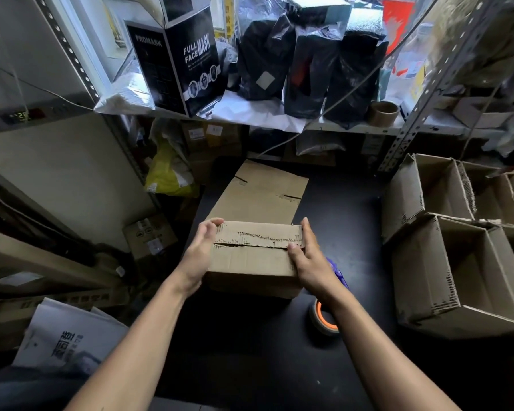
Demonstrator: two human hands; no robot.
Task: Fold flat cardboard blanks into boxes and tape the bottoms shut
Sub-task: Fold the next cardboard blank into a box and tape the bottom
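1. Box [252, 259] sitting on the dark table [353, 221], bottom flaps folded shut and facing up, seam between them untaped and running left to right
2. Long axis of the box lying across the body, from one hand to the other, so the seam points at each palm
3. Left hand [201, 253] cupping the left end, fingers curled over the far upper corner, thumb near the seam
4. Right hand [309, 256] pressing the right end, fingers fairly straight along the side, thumb laid on top at the seam's end
5. Tape roll [324, 318] with orange core lying on the table just right of and nearer than the box, under the right forearm; right hand clearly the nearer one to fetch it, by judgement
6. Flat blank [258, 191] lying just behind the box
7. Finished open boxes [445, 262] stacked on their sides well to the right
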